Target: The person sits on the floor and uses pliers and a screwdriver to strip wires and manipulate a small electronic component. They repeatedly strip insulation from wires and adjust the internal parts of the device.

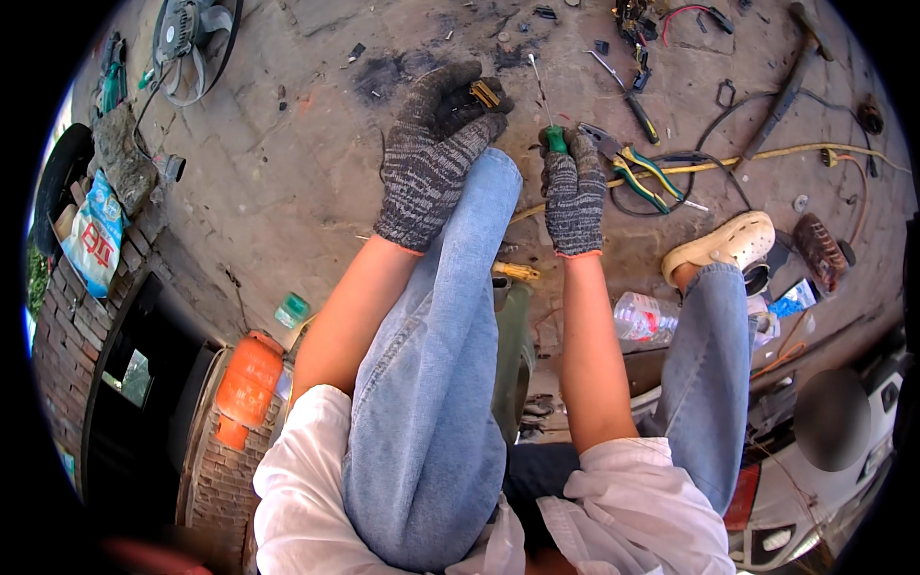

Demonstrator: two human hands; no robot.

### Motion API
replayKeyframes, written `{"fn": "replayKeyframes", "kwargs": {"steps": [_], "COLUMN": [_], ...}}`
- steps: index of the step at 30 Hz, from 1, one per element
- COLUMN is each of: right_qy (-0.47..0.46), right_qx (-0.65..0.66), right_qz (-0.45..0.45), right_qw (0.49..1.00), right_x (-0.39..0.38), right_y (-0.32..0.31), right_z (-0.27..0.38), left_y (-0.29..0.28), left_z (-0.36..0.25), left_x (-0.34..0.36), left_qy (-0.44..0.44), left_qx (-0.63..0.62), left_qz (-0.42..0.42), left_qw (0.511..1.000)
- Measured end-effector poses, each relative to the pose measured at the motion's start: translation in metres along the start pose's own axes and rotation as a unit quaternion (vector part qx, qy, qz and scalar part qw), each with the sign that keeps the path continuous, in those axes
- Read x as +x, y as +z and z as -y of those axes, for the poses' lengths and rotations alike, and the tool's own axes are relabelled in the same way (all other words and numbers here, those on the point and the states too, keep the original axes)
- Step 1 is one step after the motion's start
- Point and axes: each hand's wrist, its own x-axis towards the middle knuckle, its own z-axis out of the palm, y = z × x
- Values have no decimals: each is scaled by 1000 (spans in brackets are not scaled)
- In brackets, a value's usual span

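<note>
Both hands wear dark grey knitted work gloves. My left hand (422, 163), above my raised knee, has its fingers curled round a small brass-coloured part (486, 94); the glove hides some of it, and its exact kind does not show. My right hand (575, 196) grips a screwdriver (555, 140) by its green handle, with the thin shaft pointing away from me and the tip apart from the small part. Just right of that hand, combination pliers (637, 172) with green and yellow handles lie on the ground, jaws spread. Another screwdriver (640, 115), black and yellow, lies farther off.
A hammer (781, 101) rests at the far right, near a yellow cable (767, 154) and dark wires. Burnt-looking scraps (637, 29) lie at the top. A plastic bottle (642, 318) is beside my right leg. An orange gas cylinder (249, 381) stands at left.
</note>
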Motion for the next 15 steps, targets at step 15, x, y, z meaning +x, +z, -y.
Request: {"fn": "replayKeyframes", "kwargs": {"steps": [15], "right_qy": [14], "right_qx": [-43], "right_qz": [82], "right_qw": [996], "right_x": [19], "right_y": [-57], "right_z": [23], "left_y": [20], "left_z": [70], "left_x": [52], "left_qy": [-12], "left_qx": [288], "left_qz": [20], "left_qw": [957]}}
